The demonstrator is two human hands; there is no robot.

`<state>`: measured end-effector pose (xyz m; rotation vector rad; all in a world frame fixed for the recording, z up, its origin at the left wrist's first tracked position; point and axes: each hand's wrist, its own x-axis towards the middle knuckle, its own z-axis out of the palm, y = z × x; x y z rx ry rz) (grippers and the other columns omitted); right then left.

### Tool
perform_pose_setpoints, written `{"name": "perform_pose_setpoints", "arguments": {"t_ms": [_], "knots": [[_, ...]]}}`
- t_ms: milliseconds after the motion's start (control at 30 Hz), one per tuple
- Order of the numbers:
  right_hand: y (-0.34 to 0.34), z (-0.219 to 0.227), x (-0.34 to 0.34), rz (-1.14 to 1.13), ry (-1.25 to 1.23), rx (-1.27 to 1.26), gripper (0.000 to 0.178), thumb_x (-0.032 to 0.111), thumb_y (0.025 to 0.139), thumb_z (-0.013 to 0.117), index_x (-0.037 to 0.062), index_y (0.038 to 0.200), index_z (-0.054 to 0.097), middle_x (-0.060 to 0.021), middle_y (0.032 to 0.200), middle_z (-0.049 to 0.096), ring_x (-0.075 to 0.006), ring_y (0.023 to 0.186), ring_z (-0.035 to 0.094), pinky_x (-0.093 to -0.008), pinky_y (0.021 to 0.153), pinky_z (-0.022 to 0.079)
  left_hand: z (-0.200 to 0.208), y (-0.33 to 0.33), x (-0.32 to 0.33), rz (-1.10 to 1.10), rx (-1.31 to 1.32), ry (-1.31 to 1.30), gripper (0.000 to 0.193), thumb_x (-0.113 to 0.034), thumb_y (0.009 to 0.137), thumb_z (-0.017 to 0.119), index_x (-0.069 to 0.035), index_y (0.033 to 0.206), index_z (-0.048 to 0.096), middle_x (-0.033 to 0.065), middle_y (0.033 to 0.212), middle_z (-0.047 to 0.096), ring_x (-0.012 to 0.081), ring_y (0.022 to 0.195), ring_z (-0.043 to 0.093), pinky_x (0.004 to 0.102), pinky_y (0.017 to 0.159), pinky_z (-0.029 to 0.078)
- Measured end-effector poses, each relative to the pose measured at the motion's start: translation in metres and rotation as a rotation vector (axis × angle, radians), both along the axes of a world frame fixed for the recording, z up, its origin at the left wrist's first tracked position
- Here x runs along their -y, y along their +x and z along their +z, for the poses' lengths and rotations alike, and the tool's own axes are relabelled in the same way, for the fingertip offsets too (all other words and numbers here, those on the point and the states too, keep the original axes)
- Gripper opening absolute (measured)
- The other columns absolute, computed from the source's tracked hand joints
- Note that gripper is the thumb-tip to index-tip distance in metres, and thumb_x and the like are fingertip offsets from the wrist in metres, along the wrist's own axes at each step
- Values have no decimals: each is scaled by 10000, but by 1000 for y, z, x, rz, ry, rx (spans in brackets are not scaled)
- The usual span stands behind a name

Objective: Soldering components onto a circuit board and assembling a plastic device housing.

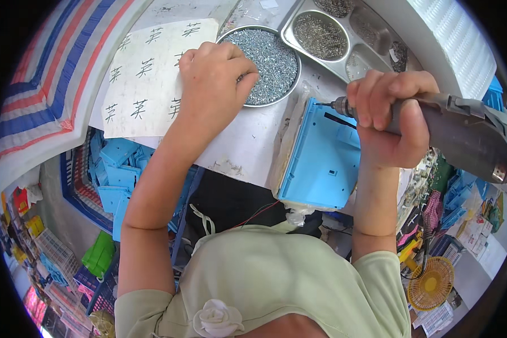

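Green shirt [287,265], powered screwdriver [462,132], handwritten sheet [130,90]

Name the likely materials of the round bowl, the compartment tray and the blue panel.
Round bowl: probably metal, polished; its thin rim gleams.
Compartment tray: perhaps stainless steel, shiny; pressed hollows show bright reflections.
Blue panel: apparently moulded plastic, smooth, semi-gloss; even colour, raised edges.
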<state>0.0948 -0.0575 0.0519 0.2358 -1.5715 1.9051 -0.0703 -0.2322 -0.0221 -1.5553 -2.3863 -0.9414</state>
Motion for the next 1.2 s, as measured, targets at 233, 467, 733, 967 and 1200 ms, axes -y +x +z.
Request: {"name": "perform_pose_setpoints", "arguments": {"t_ms": [233,467,733,967,1200], "knots": [[-7,-12,7,-101,34,108,198,142,958,640,7,948,496,-68,651,546,-119,544,484,-296,530,436,-2,-6,-5,-2,35,-27,120,-208,830,775,-112,794,712,12,842,664,225,895,617,432,873,396],[-2,4,13,-152,75,218,162,160,972,559,80,870,461,-21,593,474,-140,546,437,-335,564,403,4,1,-6,-133,125,83,123,-127,845,765,-39,851,679,79,854,679,257,819,631,377,768,483],[11,2,33,-123,87,237,250,230,961,642,73,883,463,-23,601,507,-138,537,456,-341,552,413,11,40,14,-263,339,172,140,-75,794,798,-61,889,696,78,884,699,271,810,640,368,713,501],[19,18,27,-87,160,214,247,308,979,624,83,1019,530,19,608,512,-132,551,476,-329,572,436,11,69,14,-297,260,335,215,-69,745,824,-79,921,701,62,889,707,278,792,636,368,710,491],[31,44,34,107,134,96,253,380,993,573,149,1087,534,70,677,554,-83,566,516,-274,563,428,14,77,18,-329,281,345,227,-77,718,839,-81,900,703,49,892,712,262,771,634,374,705,470]]}}
